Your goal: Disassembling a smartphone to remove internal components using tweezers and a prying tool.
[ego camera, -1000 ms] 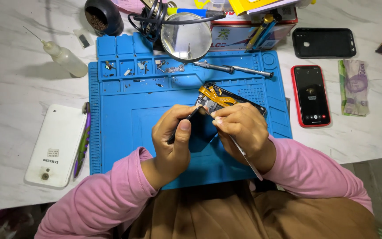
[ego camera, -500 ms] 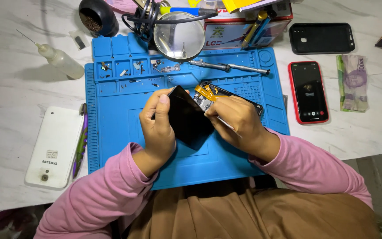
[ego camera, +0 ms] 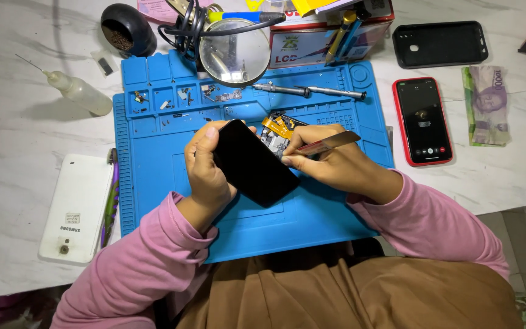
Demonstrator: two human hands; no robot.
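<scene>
Tilting up off the blue mat point(ego camera: 153, 183), the black screen panel point(ego camera: 252, 163) is clasped along its left edge by the left hand point(ego camera: 207, 167) — long axis running down-right. The right hand point(ego camera: 330, 163), closed around a thin flat tool point(ego camera: 327, 144), is held against the opened phone point(ego camera: 278, 134) just right of the panel.

My hands crowd the middle of the blue mat point(ego camera: 153, 183); its near edge and left strip lie open. Ahead, the magnifier point(ego camera: 234, 58) and two screwdrivers point(ego camera: 308, 91) block the far edge. Left, a white phone point(ego camera: 77, 207) and glue bottle point(ego camera: 83, 94) stand in the way; right, the red phone point(ego camera: 422, 120).
</scene>
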